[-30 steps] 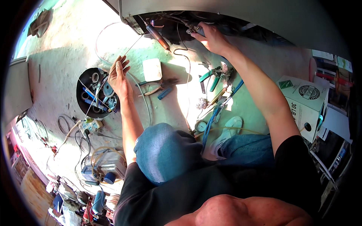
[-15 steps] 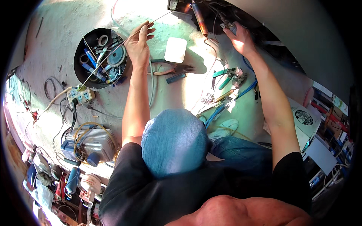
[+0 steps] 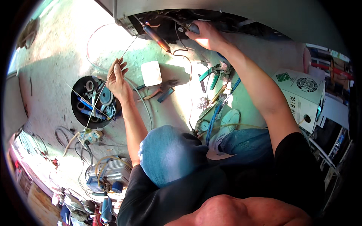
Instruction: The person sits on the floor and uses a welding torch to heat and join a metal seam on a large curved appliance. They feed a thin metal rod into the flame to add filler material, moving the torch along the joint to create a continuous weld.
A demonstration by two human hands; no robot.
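Observation:
My left hand (image 3: 118,77) pinches a long, thin metal rod (image 3: 128,48), its far end reaching the underside of a grey appliance (image 3: 256,17). My right hand (image 3: 207,37) grips a torch with a grey cylinder and valve head (image 3: 194,28), partly inside the dark opening. Between them, a copper filter cylinder (image 3: 157,39) hangs from thin tubing at the opening's left end. A black bucket of tapes and tools (image 3: 81,115) stands beside my left hand. A white square lid (image 3: 151,72), pliers (image 3: 151,94) and green-handled tools (image 3: 211,73) lie on the floor below.
A power strip (image 3: 92,137), hoses, a pressure gauge (image 3: 203,125) and a metal pump (image 3: 109,173) lie around my legs. A cardboard box (image 3: 298,98) and shelving stand at the right. A grey panel (image 3: 15,100) stands at far left; clutter fills the lower left.
My head has moved, shifting the scene right, then back leftward and down in the picture. Both hands keep their grips on rod and torch, in about the same places by the opening.

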